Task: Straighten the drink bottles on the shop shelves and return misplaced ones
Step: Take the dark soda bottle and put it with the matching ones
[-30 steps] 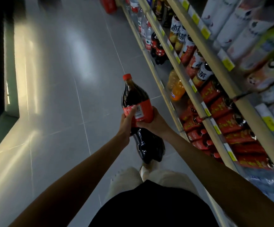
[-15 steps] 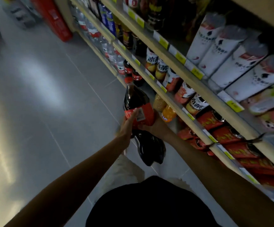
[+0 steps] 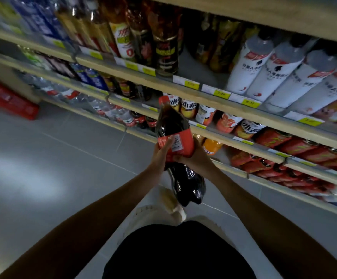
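Torso: plain black fabric top (image 3: pixel 179 254), rounded outline at the lower frame edge. Legs: pale cream cloth trousers (image 3: pixel 149 218), with small stitch marks along one seam. Foot: one light shoe (image 3: pixel 172 201) with a yellowish upper, detail blurred. Left forearm (image 3: pixel 103 210) and right forearm (image 3: pixel 254 210) are uncovered through to the left hand (image 3: pixel 161 156) and right hand (image 3: pixel 196 159).

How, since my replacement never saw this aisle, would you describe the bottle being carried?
Start at the long wooden-edged shop shelves along the grey-tiled floor. Before their lower tiers, the left hand and right hand grip a large dark cola plastic bottle round its red label. Unlike its neighbours it stands on no shelf and leans, red cap uppermost.
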{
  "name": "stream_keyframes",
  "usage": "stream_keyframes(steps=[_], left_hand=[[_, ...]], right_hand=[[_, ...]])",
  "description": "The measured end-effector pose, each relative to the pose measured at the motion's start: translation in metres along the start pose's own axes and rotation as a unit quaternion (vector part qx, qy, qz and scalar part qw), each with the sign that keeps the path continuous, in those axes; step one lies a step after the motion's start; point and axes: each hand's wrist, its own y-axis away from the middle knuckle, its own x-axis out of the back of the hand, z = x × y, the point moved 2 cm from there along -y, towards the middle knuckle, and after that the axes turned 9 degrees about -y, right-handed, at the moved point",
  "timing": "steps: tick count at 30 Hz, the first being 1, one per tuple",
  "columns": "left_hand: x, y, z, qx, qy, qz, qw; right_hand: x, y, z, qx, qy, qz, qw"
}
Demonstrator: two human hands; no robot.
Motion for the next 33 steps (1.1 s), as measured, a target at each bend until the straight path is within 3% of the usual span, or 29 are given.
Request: stream_keyframes(steps=[10,17,26,33], left_hand=[[0.049,-0.014,-0.014,0.009,-0.039,-0.066,0.997],[0.086,-0.033,-0.033,0.036,-0.050,-0.101,0.993],[0.143,-0.131,-0.065,0.071,-0.099,-0.139,0.983],[0.167,-0.244,-0.149,0.068,-0.112,-0.133,0.982]], right_hand=[[-0.054,0.003,0.024,0.032,-0.033,0.103,0.994],[-0.097,-0.010,0.046,-0.006,-0.072,0.125,0.989],[-0.151,-0.101,0.093,-0.040,-0.048,0.164,0.984],[-0.168,-0.200,0.187,-0.008,-0.046,0.170,0.984]])
